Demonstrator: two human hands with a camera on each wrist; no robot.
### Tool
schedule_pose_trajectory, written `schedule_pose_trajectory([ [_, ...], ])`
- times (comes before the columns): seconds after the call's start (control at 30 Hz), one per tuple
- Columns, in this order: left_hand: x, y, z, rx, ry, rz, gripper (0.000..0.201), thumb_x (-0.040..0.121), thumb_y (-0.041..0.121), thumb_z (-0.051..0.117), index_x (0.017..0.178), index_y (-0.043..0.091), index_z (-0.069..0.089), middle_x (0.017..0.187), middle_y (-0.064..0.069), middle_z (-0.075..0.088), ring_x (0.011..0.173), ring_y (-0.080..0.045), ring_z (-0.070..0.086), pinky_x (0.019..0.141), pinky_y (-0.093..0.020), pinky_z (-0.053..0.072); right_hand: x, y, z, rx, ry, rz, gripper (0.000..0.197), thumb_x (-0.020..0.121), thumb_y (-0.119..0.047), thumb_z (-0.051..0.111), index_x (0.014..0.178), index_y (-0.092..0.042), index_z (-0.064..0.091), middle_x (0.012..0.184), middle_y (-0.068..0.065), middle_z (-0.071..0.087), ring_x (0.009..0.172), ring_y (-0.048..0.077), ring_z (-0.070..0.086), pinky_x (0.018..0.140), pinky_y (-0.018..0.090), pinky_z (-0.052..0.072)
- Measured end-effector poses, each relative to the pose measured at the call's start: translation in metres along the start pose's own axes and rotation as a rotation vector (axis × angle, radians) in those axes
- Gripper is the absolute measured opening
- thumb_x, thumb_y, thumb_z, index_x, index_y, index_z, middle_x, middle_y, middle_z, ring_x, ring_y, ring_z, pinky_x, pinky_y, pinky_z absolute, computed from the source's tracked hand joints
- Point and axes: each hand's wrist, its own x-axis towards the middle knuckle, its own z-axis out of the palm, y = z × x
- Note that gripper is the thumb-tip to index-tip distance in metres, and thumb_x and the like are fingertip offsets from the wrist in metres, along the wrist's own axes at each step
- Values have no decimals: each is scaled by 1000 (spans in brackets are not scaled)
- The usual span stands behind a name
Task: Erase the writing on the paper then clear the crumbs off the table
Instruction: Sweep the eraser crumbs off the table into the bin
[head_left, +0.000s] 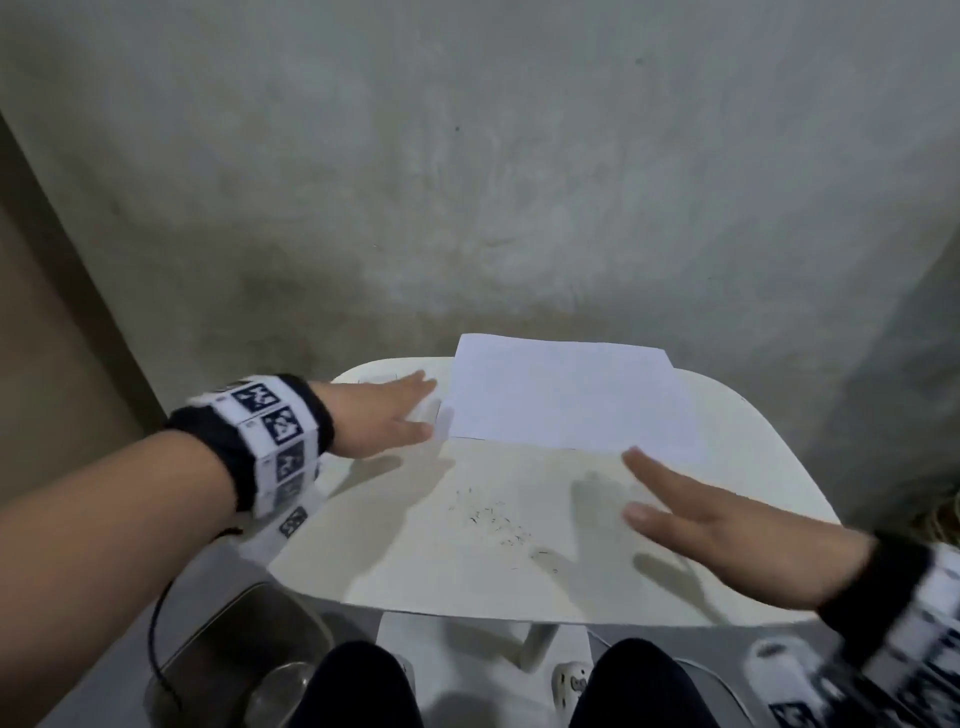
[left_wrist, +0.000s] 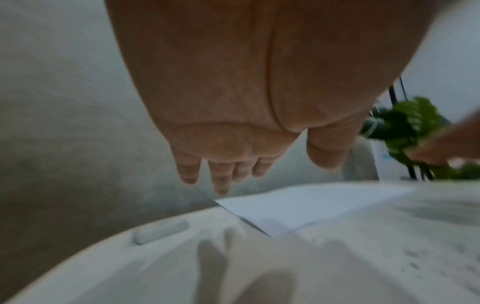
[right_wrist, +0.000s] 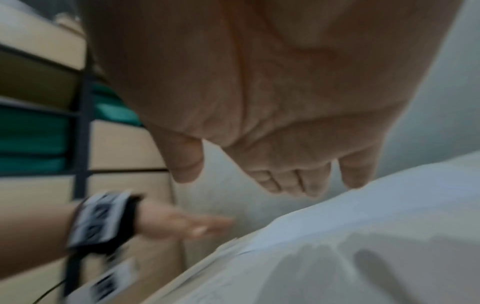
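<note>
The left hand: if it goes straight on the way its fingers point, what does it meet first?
Probably the left edge of the paper: the left hand points right at it, open, above the table. Height is unclear.

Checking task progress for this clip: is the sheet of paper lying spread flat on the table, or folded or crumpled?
Spread flat. The paper lies as one sheet on the table, its far edge overhanging; no fold or crease shows.

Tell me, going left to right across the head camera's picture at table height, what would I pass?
Left hand, held flat over the table's left side → sheet of paper → right hand, fingers straight, just past the paper's near right corner. The dark eraser crumbs lie nearer, between the hands.
</note>
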Motion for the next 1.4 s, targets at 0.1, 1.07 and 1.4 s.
schedule_pose_trajectory([
  [0.1,-46,-37,23,-11,-49,-126,109,70,86,7,155,18,-5,163,-3,-8,149,-14,-1,120,-35,3,-33,45,30,-53,138,353,134,46,-99,-2,153,-20,3,161,-7,-4,143,0,-2,118,24,2],
  [1.07,-74,37,64,-243,190,-54,127,49,94,-19,153,22,-12,155,9,-24,142,-3,-24,115,-23,-12,48,-45,27,-294,-24,-152,71,100,-52,24,153,-15,-6,161,-3,-9,148,9,-7,119,32,-1],
  [1.4,-46,28,61,157,-178,6,95,87,75,16,153,14,-14,160,-6,-21,148,-16,-12,120,-37,-2,75,-76,16,-326,-342,-318,60,102,-43,32,153,-16,15,159,-2,17,145,15,19,119,34,11],
])
